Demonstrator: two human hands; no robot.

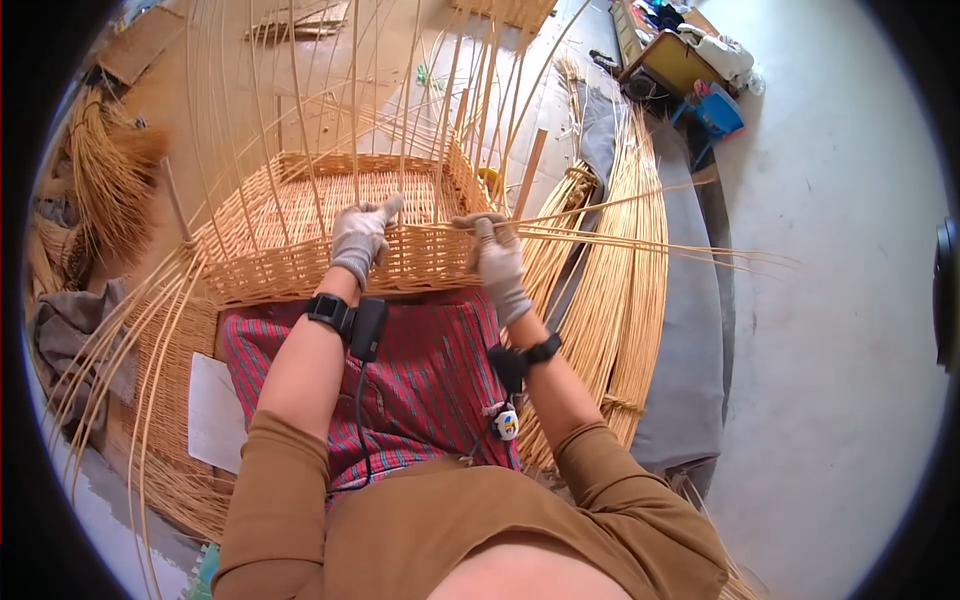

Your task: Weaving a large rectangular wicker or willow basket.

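A half-woven wicker basket (290,278) stands in front of me, with tall upright stakes (355,110) rising from its walls. My left hand (362,238), in a pale knitted glove, grips the near wall's rim beside a stake, one finger stretched to the right. Near the right corner my right hand (499,258), gloved too, is closed around several long willow rods (630,243) that run out to the right. Its fingertips are partly hidden among the weave. A striped red cloth (410,385) covers my lap below the basket.
Bundles of straight willow rods (635,310) lie at my right on grey sheeting (690,370). Loose rods (135,350) fan out at left, near another bundle (105,185). A wooden stick (530,172) stands at the right corner. Farther off are a blue container (718,108) and a cluttered box (680,62).
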